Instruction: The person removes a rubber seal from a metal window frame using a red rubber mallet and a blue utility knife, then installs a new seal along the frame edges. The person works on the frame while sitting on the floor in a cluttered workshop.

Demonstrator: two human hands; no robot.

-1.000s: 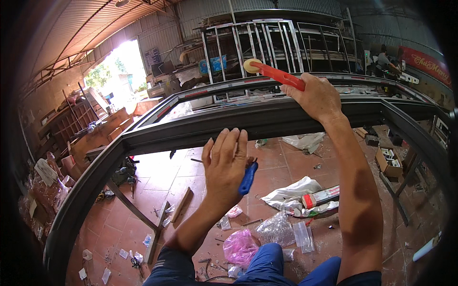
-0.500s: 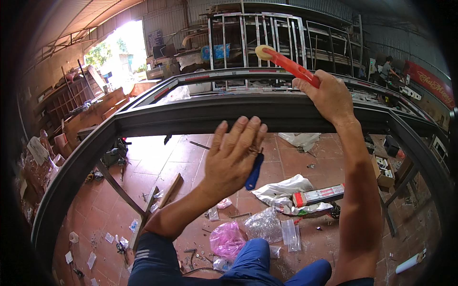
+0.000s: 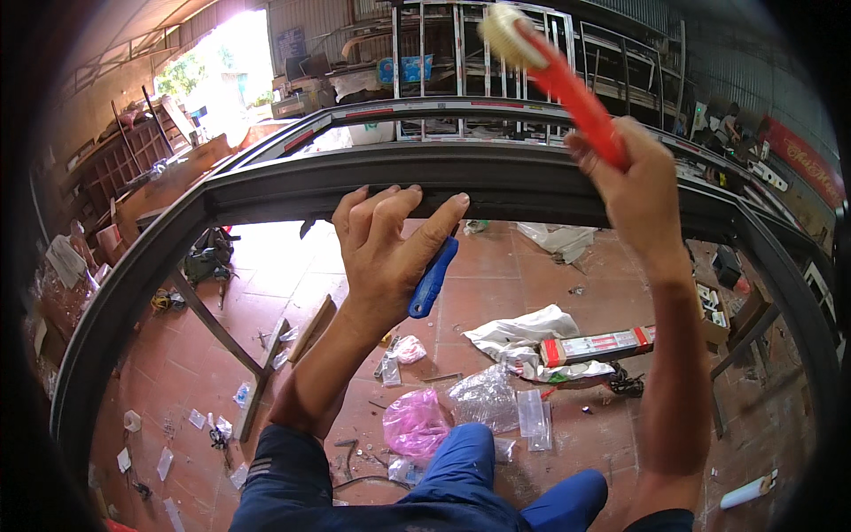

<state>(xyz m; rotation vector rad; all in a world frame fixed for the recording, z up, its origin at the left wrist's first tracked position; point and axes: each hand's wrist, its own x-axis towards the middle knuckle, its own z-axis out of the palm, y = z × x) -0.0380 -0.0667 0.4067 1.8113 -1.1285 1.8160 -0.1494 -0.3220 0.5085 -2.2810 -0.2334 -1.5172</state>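
My right hand (image 3: pixel 645 182) is raised over the far right part of a dark metal frame (image 3: pixel 523 182), closed around the red handle of a brush (image 3: pixel 576 97). The brush's pale, bristly-looking head points up and to the left, blurred by motion. My left hand (image 3: pixel 377 253) rests against the frame's front bar, fingertips on its face. A blue-handled tool (image 3: pixel 433 282) sticks out beneath that hand, between thumb and palm. The tool's working end is hidden, so its kind cannot be told.
Below on the tiled floor lie a pink plastic bag (image 3: pixel 415 424), clear wrapping (image 3: pixel 483 399), a long box (image 3: pixel 598 346) on a white sack (image 3: pixel 523 337), and wood strips (image 3: pixel 312 332). An open carton (image 3: pixel 712 310) stands at right. Another person (image 3: pixel 729 122) is at the far right.
The brush has risen, with my right hand slightly further right. My left hand has shifted left, its fingers now bent against the bar. The view has tilted a little lower.
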